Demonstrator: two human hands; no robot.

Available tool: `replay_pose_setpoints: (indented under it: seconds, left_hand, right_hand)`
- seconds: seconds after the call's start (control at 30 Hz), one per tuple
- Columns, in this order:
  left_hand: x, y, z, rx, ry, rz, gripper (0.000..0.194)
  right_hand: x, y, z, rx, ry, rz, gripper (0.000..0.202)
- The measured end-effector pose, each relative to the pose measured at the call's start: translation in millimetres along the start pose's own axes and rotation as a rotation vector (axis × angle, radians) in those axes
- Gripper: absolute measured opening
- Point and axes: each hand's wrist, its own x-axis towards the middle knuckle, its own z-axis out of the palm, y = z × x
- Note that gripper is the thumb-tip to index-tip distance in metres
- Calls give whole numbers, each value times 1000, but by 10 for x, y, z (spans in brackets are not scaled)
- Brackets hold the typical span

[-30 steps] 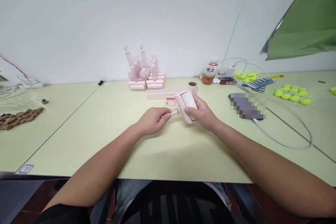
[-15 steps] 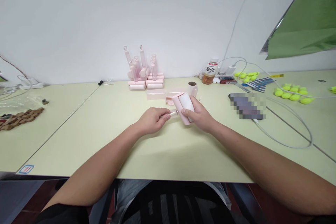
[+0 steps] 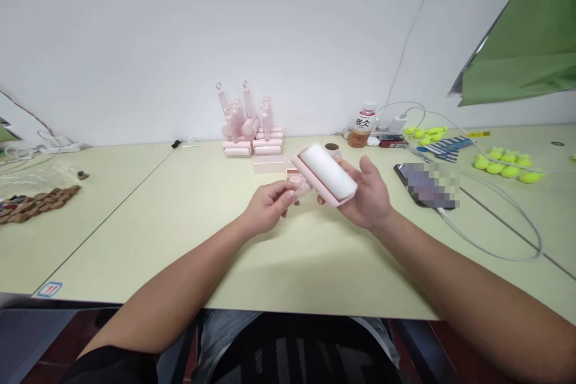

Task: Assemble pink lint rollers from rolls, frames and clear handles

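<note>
A lint roller with a pink frame and white paper roll (image 3: pixel 327 171) is held above the table, tilted down to the right. My left hand (image 3: pixel 270 207) is closed around its short clear handle (image 3: pixel 304 186). Behind and under the roller lies my right hand (image 3: pixel 366 198), palm up, thumb spread away. Its fingers are partly hidden by the roller, and whether they bear any of its weight cannot be seen. Just beyond are a pink tray-like part (image 3: pixel 294 174), a long pale pink box (image 3: pixel 269 164) and a spare roll with a brown core (image 3: pixel 333 149).
Several finished-looking pink lint rollers (image 3: pixel 252 132) stand against the wall. To the right are a drink bottle (image 3: pixel 362 126), a phone (image 3: pixel 425 186) on a white cable (image 3: pixel 490 255) and yellow-green figures (image 3: pixel 508 163). Brown wooden pieces (image 3: pixel 40 203) lie at far left.
The roller has turned so its white roll faces up towards me. My right hand has loosened from its grip, with the thumb lifting off. My left hand stays on the handle.
</note>
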Motion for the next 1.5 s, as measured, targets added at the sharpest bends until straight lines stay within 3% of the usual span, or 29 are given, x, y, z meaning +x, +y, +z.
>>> replay_pose_setpoints:
  seconds: [0.1, 0.17, 0.3, 0.37, 0.43, 0.5, 0.6, 0.7, 0.8, 0.9, 1.1, 1.17, 1.27, 1.33, 1.5]
  left_hand:
    - [21, 17, 91, -238, 133, -62, 45]
    - [22, 25, 165, -301, 157, -106, 45]
    - [-11, 15, 281, -251, -12, -135, 47]
    - [-3, 7, 249, -72, -121, -61, 45]
    - [61, -11, 122, 248, -190, 85, 41]
    - [192, -60, -82, 572, -175, 199, 39]
    - [473, -215, -429, 905, -45, 86, 39]
    - [712, -422, -694, 1079, 29, -119, 52]
    - [782, -583, -818, 986, 0, -268, 64]
    - [688, -640, -848, 908, 29, -303, 59]
    - [356, -475, -881, 644, 131, -374, 43]
    - [255, -384, -849, 461, 126, -360, 42]
    - [135, -265, -727, -87, 107, -278, 46]
    - [89, -206, -628, -335, 80, -245, 49]
    - [60, -144, -491, -334, 55, -198, 52]
  right_hand:
    - [-2, 41, 37, -21, -4, -69, 73]
    - [-20, 137, 91, -117, -31, -110, 66]
    - [-81, 291, 225, -202, -87, -34, 51]
    - [-90, 300, 255, -185, -39, -23, 45]
    - [-70, 281, 243, -191, 75, -67, 41]
    - [-31, 265, 204, -187, 198, -82, 40]
    - [17, 282, 152, -157, 281, -9, 47]
    - [9, 318, 154, -168, 250, 54, 51]
    - [-36, 319, 197, -177, 145, 91, 51]
    - [-71, 281, 234, -216, 62, 200, 46]
    - [-73, 309, 221, -338, -74, 288, 34]
    - [-71, 361, 203, -331, -119, 295, 33]
    - [-73, 422, 177, -309, -146, 291, 34]
    - [-77, 436, 163, -304, -147, 281, 34]
    - [-78, 398, 160, -328, -166, 276, 36]
